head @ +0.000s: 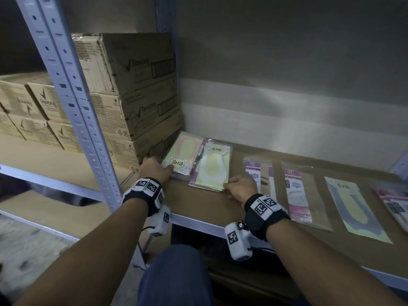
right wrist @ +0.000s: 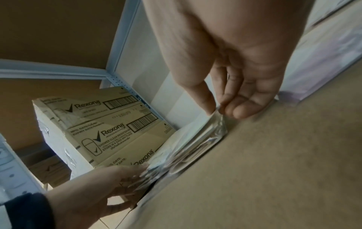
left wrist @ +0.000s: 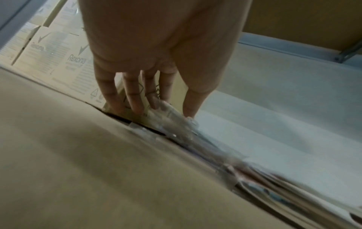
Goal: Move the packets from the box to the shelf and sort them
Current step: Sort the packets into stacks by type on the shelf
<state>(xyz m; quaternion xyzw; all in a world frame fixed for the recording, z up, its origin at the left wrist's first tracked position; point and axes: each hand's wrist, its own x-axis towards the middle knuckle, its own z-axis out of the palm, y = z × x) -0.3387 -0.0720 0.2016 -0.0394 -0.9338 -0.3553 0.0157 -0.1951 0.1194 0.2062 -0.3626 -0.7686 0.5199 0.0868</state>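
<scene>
Two stacks of clear ENE packets lie side by side at the left end of the brown shelf board (head: 198, 206). My left hand (head: 164, 167) grips the near end of the pink-and-green stack (head: 185, 149), thumb on top and fingers along its left side (left wrist: 135, 99). That stack (left wrist: 174, 119) lies against the cartons. My right hand (head: 229, 186) pinches the near right corner of the yellow-and-white stack (head: 215, 168); the right wrist view shows thumb and fingers closed on its plastic edge (right wrist: 219, 122). Single packets lie further right: two purple ones (head: 295, 191), a yellow-grey one (head: 353, 206).
Stacked Rexona cartons (head: 136, 85) stand hard against the left stack. A perforated metal upright (head: 66, 85) divides this bay from a neighbouring shelf with more cartons (head: 33, 107). Another packet (head: 395, 202) lies at the far right. Bare board lies behind the packets.
</scene>
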